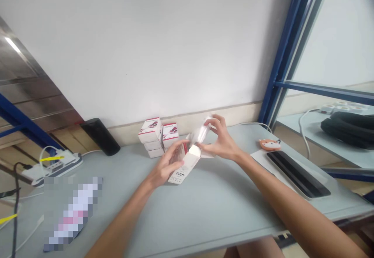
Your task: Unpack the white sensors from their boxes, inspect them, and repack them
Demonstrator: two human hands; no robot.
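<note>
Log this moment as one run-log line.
left hand holds open white red-trimmed cardboard box | right hand holds clear plastic item | nearby: stacked white red-trimmed boxes

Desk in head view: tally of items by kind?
White-and-red boxes, stacked: 4 visible
Open white box in left hand: 1
Clear plastic piece in right hand: 1
Black cylinder: 1
Power strip: 1
Orange fox-faced item: 1
Flat black device: 1
Total: 10, excluding one pixelated item
</note>
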